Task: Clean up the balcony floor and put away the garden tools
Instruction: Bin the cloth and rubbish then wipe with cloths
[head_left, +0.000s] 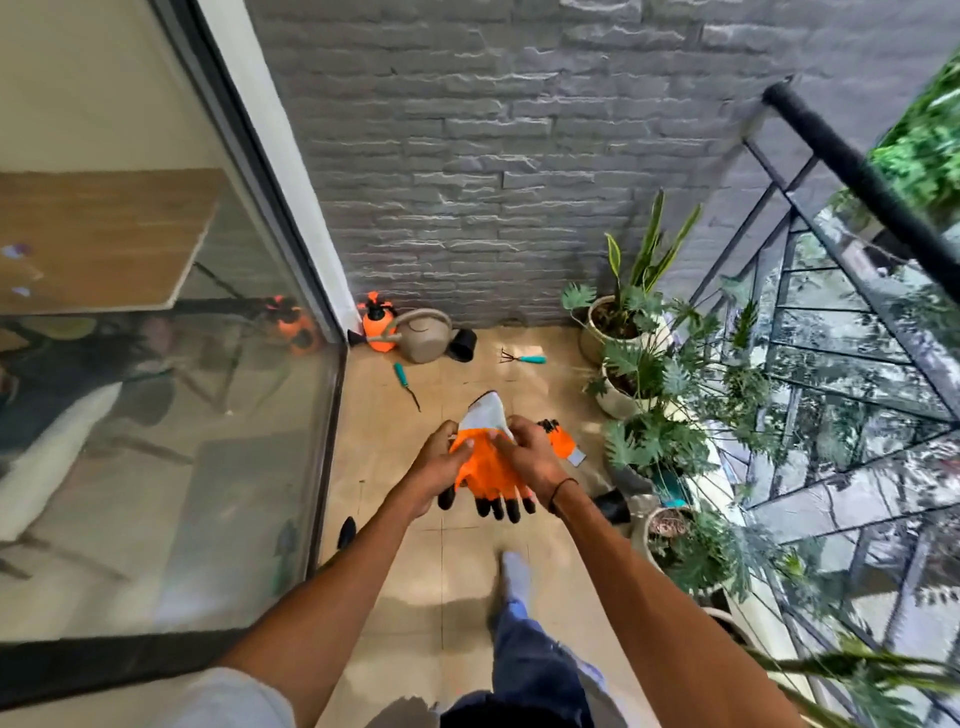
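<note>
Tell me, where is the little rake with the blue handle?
The little rake lies on the floor near the far wall, between the black pot and the potted plants.

The person stands on the balcony floor (395, 519) with the glass door (156, 415) to the left, the stone wall (493, 156) ahead and the railing (857, 312) to the right, holding 1 glove (491, 467) between the left hand (441, 467) and the right hand (532, 457). A 2nd glove (563, 441) lies on the floor just right of the hands, beside the potted plants (639, 353) lined along the railing. At the foot of the wall the sprayer (378, 325) stands in the left corner with the watering can (426, 335) touching its right side, the weeder (406, 384) lies before them, and the hand rake (524, 357) lies further right, near the plants.
</note>
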